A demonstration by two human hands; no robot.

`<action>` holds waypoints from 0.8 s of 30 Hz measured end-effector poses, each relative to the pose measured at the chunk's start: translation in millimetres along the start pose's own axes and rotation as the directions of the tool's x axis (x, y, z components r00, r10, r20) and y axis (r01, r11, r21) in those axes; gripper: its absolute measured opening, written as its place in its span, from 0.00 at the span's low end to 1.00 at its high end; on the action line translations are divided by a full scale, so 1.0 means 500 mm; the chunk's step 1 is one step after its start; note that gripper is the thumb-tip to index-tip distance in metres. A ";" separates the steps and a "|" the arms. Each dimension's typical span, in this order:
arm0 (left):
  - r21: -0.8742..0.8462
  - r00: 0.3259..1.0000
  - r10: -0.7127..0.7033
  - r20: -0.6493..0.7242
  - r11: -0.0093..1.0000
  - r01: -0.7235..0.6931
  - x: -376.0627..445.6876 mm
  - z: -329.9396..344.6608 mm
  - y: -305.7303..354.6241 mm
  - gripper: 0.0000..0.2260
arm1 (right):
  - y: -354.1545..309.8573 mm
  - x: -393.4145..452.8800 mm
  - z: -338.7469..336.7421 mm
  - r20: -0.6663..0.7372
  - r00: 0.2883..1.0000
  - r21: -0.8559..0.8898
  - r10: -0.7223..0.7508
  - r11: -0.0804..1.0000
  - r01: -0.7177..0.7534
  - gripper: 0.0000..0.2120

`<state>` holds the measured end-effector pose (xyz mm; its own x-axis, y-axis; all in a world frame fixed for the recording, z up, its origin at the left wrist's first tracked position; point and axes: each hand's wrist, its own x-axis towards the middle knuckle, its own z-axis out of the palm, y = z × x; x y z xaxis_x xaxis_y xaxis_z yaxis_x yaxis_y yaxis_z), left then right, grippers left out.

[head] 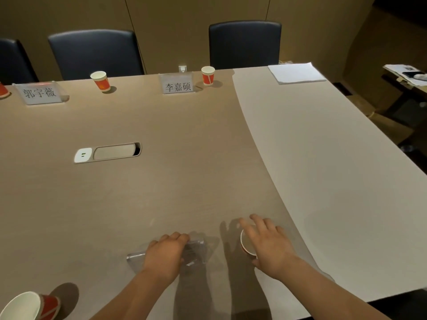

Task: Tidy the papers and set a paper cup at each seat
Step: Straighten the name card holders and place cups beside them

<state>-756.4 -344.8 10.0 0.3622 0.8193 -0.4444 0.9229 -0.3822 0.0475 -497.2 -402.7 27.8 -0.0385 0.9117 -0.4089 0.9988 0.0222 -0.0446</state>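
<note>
Two hands: both low on the wooden table [161,181].
Right hand [270,245]: fingers curled over the rim of a red paper cup [245,244], largely hidden.
Left hand [165,255]: fingers wrapped on a clear acrylic name stand [196,250]; its text unreadable.
Far name cards: 李嘉硕 [178,83], 郭宇薇 [39,92].
Far cups: one [208,75] beside 李嘉硕, another [100,81] further left.
Near-left cup [27,306]: cropped.
Papers [297,72]: white stack, far right corner.
</note>
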 end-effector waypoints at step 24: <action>-0.203 0.892 -0.159 -0.422 0.976 0.078 -0.194 -0.034 -0.093 0.32 | -0.178 -0.011 -0.081 -0.283 0.871 0.037 -0.402 0.903 0.429 0.28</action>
<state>-832.4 -399.1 66.3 0.2316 0.9724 -0.0266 0.9557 -0.2224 0.1929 -584.7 -393.2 70.8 -0.4259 0.9012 -0.0804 0.8839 0.3955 -0.2494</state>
